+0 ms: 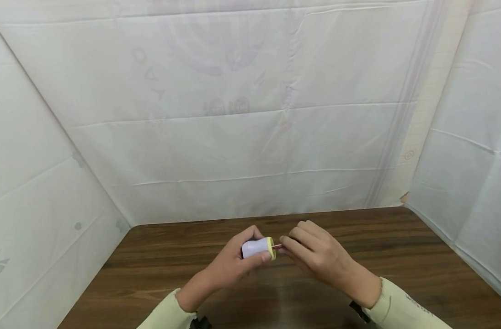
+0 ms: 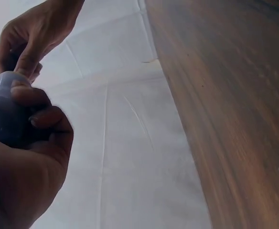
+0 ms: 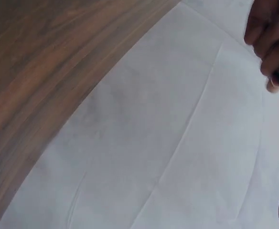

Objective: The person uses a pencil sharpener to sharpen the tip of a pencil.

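My left hand (image 1: pixel 230 267) wrapped around a small white container (image 1: pixel 254 248) with a yellow rim, held above the desk (image 1: pixel 398 256), my right hand (image 1: pixel 316 253) pinching a thin red stick (image 1: pixel 277 246) at its rim

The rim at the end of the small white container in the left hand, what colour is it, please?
Yellow: the rim shows best in the head view.

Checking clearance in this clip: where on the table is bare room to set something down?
The wooden table is bare left and right of the hands, out to the white sheets. Crowded only mid-table, where left hand and right hand meet at the white cylinder.
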Demonstrator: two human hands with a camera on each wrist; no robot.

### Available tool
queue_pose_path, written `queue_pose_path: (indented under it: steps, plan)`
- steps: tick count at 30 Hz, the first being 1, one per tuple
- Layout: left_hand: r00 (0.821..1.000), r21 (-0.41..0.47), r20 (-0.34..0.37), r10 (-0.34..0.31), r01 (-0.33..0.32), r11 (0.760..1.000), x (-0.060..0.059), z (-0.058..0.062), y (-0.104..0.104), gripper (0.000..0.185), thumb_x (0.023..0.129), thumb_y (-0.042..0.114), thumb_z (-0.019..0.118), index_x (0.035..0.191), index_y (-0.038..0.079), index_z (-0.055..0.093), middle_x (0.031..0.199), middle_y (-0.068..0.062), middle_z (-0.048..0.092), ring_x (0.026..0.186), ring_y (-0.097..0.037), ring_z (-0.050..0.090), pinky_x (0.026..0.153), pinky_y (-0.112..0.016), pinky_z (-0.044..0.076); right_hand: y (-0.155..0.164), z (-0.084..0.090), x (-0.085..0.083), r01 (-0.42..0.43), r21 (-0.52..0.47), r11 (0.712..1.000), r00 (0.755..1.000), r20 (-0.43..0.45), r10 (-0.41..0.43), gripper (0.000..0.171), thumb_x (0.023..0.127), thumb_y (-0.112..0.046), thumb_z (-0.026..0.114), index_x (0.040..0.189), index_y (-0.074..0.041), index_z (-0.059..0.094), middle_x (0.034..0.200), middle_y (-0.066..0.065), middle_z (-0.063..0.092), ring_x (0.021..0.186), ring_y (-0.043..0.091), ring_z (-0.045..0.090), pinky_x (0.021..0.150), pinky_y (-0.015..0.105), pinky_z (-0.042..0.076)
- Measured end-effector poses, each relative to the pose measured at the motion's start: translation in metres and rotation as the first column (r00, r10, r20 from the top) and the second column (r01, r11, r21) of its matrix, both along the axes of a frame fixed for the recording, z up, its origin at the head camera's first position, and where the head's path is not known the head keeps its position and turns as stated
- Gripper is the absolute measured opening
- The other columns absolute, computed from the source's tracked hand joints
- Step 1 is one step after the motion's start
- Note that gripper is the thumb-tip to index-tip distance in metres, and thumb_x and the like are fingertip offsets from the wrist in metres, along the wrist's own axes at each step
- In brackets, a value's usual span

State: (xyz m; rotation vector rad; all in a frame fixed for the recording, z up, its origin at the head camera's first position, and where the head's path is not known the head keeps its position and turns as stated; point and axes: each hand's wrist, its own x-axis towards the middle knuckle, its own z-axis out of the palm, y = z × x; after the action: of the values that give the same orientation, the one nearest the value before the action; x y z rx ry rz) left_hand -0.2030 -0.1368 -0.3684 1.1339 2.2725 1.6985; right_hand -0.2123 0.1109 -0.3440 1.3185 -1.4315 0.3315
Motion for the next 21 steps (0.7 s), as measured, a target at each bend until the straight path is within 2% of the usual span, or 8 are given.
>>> queue_pose_path:
  steps: [3,7,11,14,16,18,19,21]
  plan:
    - [0.996,0.027,0.071,-0.057,0.055,0.998,-0.001,-0.001,0.001,0.013,0.109,0.016,0.061,0.109,0.006,0.052,0.083,-0.007,0.060,0.060,-0.028,0.051,0.046,-0.035,0.047,0.002,0.002,0.000,0.005,0.028,1.000,1.000,-0.029,-0.004,0.028,0.110,-0.019,0.061,0.090,-0.001,0.070,0.081,0.002,0.059,0.070,0.013,0.047,0.063,0.023,0.037]
    - [0.997,0.015,0.056,-0.057,0.056,0.998,-0.001,-0.003,0.003,0.015,0.107,0.016,0.064,0.107,0.007,0.051,0.084,-0.006,0.060,0.063,-0.015,0.054,0.048,-0.028,0.048,0.000,-0.002,-0.001,0.021,0.036,0.999,0.999,-0.040,-0.019,0.033,0.112,-0.018,0.058,0.082,-0.006,0.065,0.075,-0.001,0.053,0.065,0.011,0.042,0.059,0.022,0.030]
    - [0.998,-0.021,-0.054,-0.021,0.020,1.000,0.000,-0.004,0.003,0.020,0.104,0.015,0.071,0.107,0.011,0.051,0.091,-0.005,0.063,0.069,-0.006,0.058,0.051,-0.026,0.051,-0.004,-0.011,-0.002,0.010,0.030,0.999,0.999,0.046,-0.011,0.035,0.111,-0.015,0.055,0.077,-0.011,0.059,0.070,-0.005,0.045,0.060,0.008,0.034,0.056,0.020,0.027]
    - [0.982,-0.056,-0.189,-0.016,0.005,0.998,0.000,-0.004,0.003,0.025,0.102,0.016,0.074,0.109,0.012,0.050,0.097,-0.003,0.068,0.069,-0.005,0.061,0.052,-0.026,0.054,-0.003,-0.019,-0.001,-0.018,0.031,0.999,0.975,0.223,0.010,0.034,0.110,-0.017,0.057,0.077,-0.014,0.056,0.067,-0.007,0.040,0.060,0.002,0.028,0.055,0.015,0.026]
    - [0.958,-0.097,-0.287,-0.017,-0.012,0.995,0.000,-0.004,0.003,0.028,0.102,0.017,0.075,0.112,0.011,0.050,0.102,-0.003,0.072,0.070,-0.003,0.062,0.053,-0.024,0.055,-0.001,-0.022,0.002,-0.049,0.034,0.998,0.923,0.383,0.032,0.033,0.107,-0.014,0.064,0.076,-0.016,0.054,0.065,-0.009,0.038,0.061,-0.003,0.026,0.054,0.012,0.025]
    - [0.923,-0.156,-0.385,-0.009,-0.055,0.986,0.001,-0.003,0.003,0.032,0.101,0.022,0.077,0.115,0.011,0.050,0.108,-0.005,0.074,0.072,-0.002,0.063,0.057,-0.020,0.054,0.001,-0.022,0.006,-0.080,0.048,0.996,0.823,0.567,0.039,0.035,0.103,-0.011,0.069,0.074,-0.019,0.052,0.064,-0.011,0.036,0.061,-0.008,0.024,0.052,0.009,0.024]
    - [0.900,-0.194,-0.436,-0.005,-0.089,0.977,0.001,-0.003,0.002,0.034,0.100,0.026,0.078,0.116,0.012,0.051,0.111,-0.005,0.075,0.074,-0.001,0.062,0.059,-0.017,0.054,0.003,-0.022,0.008,-0.101,0.056,0.993,0.746,0.665,0.039,0.036,0.102,-0.010,0.070,0.073,-0.019,0.051,0.063,-0.013,0.035,0.060,-0.009,0.024,0.051,0.009,0.025]
    - [0.841,-0.275,-0.541,-0.012,-0.164,0.947,0.002,-0.002,0.002,0.038,0.099,0.034,0.078,0.118,0.012,0.052,0.115,-0.004,0.074,0.079,-0.001,0.061,0.066,-0.014,0.051,0.006,-0.018,0.012,-0.148,0.070,0.986,0.546,0.837,0.023,0.038,0.102,-0.009,0.071,0.070,-0.019,0.050,0.061,-0.014,0.034,0.056,-0.009,0.024,0.048,0.012,0.025]
